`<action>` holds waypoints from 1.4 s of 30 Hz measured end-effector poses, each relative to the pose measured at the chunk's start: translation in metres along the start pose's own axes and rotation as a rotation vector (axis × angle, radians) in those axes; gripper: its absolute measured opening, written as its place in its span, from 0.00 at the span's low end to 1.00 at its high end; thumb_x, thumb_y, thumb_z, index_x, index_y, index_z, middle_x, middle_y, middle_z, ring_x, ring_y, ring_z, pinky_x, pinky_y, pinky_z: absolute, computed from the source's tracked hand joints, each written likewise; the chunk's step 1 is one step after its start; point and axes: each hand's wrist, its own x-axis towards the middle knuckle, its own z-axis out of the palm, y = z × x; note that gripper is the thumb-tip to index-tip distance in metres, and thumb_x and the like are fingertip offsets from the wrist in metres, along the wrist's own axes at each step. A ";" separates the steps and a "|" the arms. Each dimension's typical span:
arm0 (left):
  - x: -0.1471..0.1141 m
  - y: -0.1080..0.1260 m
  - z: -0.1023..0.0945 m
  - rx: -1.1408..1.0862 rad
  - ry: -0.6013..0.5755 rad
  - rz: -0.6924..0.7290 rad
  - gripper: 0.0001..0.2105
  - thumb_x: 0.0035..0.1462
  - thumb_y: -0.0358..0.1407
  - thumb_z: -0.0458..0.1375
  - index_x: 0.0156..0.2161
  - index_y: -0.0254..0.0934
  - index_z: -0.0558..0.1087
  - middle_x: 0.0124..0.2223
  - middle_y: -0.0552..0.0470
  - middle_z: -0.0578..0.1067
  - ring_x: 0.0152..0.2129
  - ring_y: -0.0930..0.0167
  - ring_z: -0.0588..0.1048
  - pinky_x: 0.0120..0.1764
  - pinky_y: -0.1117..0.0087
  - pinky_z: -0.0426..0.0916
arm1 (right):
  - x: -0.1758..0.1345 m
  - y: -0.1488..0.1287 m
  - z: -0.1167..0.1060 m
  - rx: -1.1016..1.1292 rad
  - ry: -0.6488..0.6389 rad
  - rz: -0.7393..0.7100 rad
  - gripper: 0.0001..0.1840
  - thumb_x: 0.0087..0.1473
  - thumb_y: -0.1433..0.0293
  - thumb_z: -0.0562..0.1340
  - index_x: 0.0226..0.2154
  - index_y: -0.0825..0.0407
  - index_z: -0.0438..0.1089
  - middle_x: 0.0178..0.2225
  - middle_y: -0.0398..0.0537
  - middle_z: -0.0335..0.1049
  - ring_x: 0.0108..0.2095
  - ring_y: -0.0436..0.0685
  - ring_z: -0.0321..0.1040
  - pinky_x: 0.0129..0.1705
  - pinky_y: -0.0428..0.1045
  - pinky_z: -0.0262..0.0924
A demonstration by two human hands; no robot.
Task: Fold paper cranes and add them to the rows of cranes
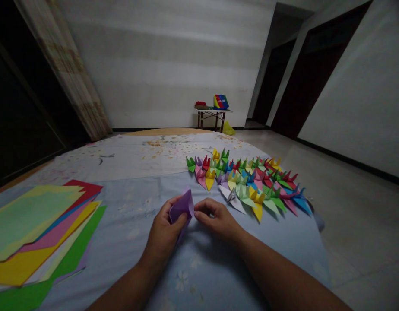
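Single head-worn view: faces forward and down, close over tablecloth [121, 237].

Count: 1 left hand [163, 222], 1 right hand [220, 218], 1 folded purple paper [180, 207]; over 20 paper cranes [258, 199] toward desk [160, 131] right edge, overlapping, exact number unclear; 1 pile of coloured sheets [34, 211], left edge, sheets uncountable.
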 end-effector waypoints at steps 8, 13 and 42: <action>0.000 0.007 0.000 -0.001 0.026 -0.029 0.23 0.38 0.33 0.64 0.44 0.33 0.69 0.36 0.50 0.76 0.32 0.68 0.74 0.38 0.69 0.66 | -0.002 -0.001 0.003 0.112 -0.041 0.016 0.09 0.50 0.67 0.59 0.33 0.54 0.70 0.28 0.45 0.69 0.30 0.51 0.64 0.34 0.46 0.57; 0.000 0.007 0.000 -0.019 0.031 -0.024 0.23 0.37 0.34 0.65 0.42 0.33 0.69 0.36 0.49 0.75 0.31 0.67 0.74 0.37 0.69 0.66 | -0.003 0.002 0.004 0.126 -0.054 -0.009 0.10 0.50 0.66 0.59 0.34 0.54 0.70 0.30 0.46 0.70 0.31 0.51 0.65 0.35 0.46 0.58; -0.006 0.009 0.003 -0.003 -0.058 -0.073 0.22 0.47 0.41 0.59 0.47 0.33 0.67 0.36 0.47 0.77 0.32 0.66 0.75 0.35 0.69 0.68 | 0.002 0.004 0.009 0.381 0.018 0.161 0.17 0.41 0.58 0.65 0.25 0.54 0.66 0.21 0.39 0.63 0.22 0.45 0.56 0.25 0.43 0.51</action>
